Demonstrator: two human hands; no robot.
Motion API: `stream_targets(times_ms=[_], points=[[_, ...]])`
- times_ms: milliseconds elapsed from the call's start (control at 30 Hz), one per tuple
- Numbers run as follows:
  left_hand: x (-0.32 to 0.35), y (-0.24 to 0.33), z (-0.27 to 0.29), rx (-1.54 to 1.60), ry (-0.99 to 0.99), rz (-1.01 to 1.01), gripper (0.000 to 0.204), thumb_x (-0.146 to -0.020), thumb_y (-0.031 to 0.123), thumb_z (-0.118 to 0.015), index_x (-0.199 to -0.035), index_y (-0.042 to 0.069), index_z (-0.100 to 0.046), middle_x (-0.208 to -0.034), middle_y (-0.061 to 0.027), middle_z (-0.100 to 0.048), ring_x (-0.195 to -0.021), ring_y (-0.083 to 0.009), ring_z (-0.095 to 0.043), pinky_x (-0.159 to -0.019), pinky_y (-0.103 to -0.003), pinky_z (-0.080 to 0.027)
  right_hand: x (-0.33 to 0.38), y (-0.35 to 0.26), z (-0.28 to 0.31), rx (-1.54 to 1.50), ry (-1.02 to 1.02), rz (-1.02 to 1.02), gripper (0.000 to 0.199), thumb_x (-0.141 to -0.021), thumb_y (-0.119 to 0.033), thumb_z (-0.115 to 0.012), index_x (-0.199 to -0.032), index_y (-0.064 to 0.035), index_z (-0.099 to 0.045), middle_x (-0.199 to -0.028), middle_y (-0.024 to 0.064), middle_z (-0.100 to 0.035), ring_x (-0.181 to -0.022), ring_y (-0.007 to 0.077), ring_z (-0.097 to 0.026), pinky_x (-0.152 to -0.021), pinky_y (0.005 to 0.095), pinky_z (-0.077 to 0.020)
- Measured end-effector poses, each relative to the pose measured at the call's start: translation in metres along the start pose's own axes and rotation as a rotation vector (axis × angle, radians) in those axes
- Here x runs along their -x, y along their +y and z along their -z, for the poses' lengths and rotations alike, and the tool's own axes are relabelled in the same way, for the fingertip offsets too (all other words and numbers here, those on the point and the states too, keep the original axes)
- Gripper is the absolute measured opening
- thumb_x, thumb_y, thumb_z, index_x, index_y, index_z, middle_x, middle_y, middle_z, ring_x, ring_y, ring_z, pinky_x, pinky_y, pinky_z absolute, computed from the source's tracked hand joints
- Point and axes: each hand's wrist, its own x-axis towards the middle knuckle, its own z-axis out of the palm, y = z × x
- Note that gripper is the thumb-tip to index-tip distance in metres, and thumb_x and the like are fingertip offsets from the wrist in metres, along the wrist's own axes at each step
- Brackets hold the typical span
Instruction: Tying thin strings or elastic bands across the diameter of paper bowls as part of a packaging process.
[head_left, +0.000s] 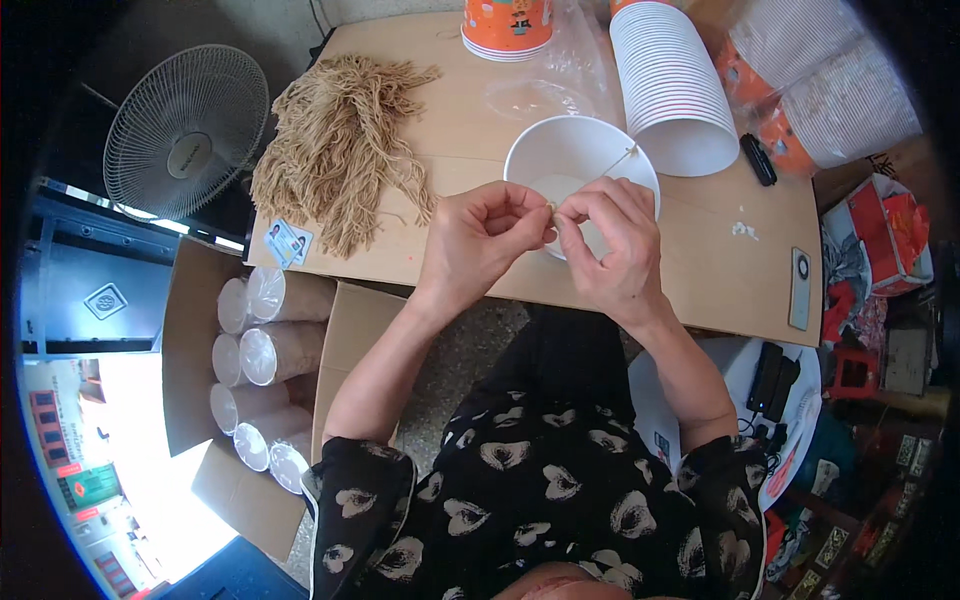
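A white paper bucket [528,150] stands open at the table's front edge, partly hidden behind my hands. My left hand [485,240] and my right hand [618,243] meet fingertip to fingertip over its near rim. Between them they pinch a small piece of tan string [552,207]. A thin length of string [622,161] also shows by the bucket's right rim, above my right hand; my fingers hide how the two pieces join. To the left lies a loose heap of tan strings [340,150], some straggling toward my left wrist.
A nested stack of white paper buckets [672,85] lies behind on the right, near bagged orange buckets [840,110] and a black box cutter [758,160]. An orange bucket [507,28] stands at the back. Left are a fan [187,130] and a carton [205,350] of wrapped stacks.
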Motion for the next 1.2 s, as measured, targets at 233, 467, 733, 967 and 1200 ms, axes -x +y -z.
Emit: stream_targets(times_ms=[233, 467, 733, 967, 1200], points=[[0.003, -0.001, -0.004, -0.185, 0.039, -0.133, 0.012, -0.092, 0.001, -0.07, -0.101, -0.008, -0.069, -0.088, -0.007, -0.073, -0.082, -0.0102, -0.071, -0.075, -0.024, -0.06, -0.003, 0.007, 0.009, -0.415, -0.204, -0.339, 0.006, -0.086, 0.0, -0.069, -0.087, 0.0011, -0.064, -0.08, 0.0033, -0.062, -0.08, 0.0145, -0.059, -0.078, 0.0295, -0.0464], [0.005, 0.004, -0.007, -0.336, 0.067, -0.179, 0.013, -0.089, 0.001, -0.074, -0.101, -0.005, -0.073, -0.086, -0.0065, -0.075, -0.078, -0.0079, -0.07, -0.071, -0.024, -0.059, -0.01, 0.015, 0.014, -0.537, -0.347, -0.547, 0.008, -0.09, -0.005, -0.068, -0.092, 0.0032, -0.069, -0.084, 0.0024, -0.069, -0.078, 0.0075, -0.06, -0.075, 0.0256, -0.0493], [0.001, -0.004, -0.004, -0.25, 0.089, -0.152, 0.012, -0.089, 0.002, -0.075, -0.099, -0.005, -0.074, -0.085, -0.0055, -0.076, -0.077, -0.0082, -0.07, -0.07, -0.024, -0.058, -0.012, 0.014, 0.018, -0.642, -0.326, -0.653, 0.014, -0.094, -0.009, -0.066, -0.095, 0.0046, -0.072, -0.083, 0.0023, -0.07, -0.078, 0.0067, -0.061, -0.072, 0.0244, -0.0499], [-0.002, 0.007, 0.005, -0.043, -0.051, 0.037, 0.017, -0.095, 0.009, -0.071, -0.105, -0.005, -0.072, -0.09, -0.0061, -0.075, -0.081, -0.0096, -0.07, -0.073, -0.023, -0.056, -0.008, 0.019, 0.021, -0.693, -0.275, -0.597, 0.019, -0.099, -0.008, -0.06, -0.111, 0.0046, -0.068, -0.096, 0.0034, -0.069, -0.09, 0.0097, -0.063, -0.083, 0.025, -0.0506], [-0.003, 0.009, 0.013, -0.057, -0.122, 0.085, 0.018, -0.096, 0.013, -0.071, -0.105, -0.002, -0.072, -0.091, -0.0062, -0.074, -0.081, -0.0091, -0.069, -0.07, -0.023, -0.054, -0.013, 0.017, 0.009, -0.666, -0.322, -0.574, 0.013, -0.097, -0.008, -0.064, -0.105, 0.0022, -0.068, -0.093, 0.0036, -0.071, -0.087, 0.0097, -0.066, -0.08, 0.0267, -0.0509]])
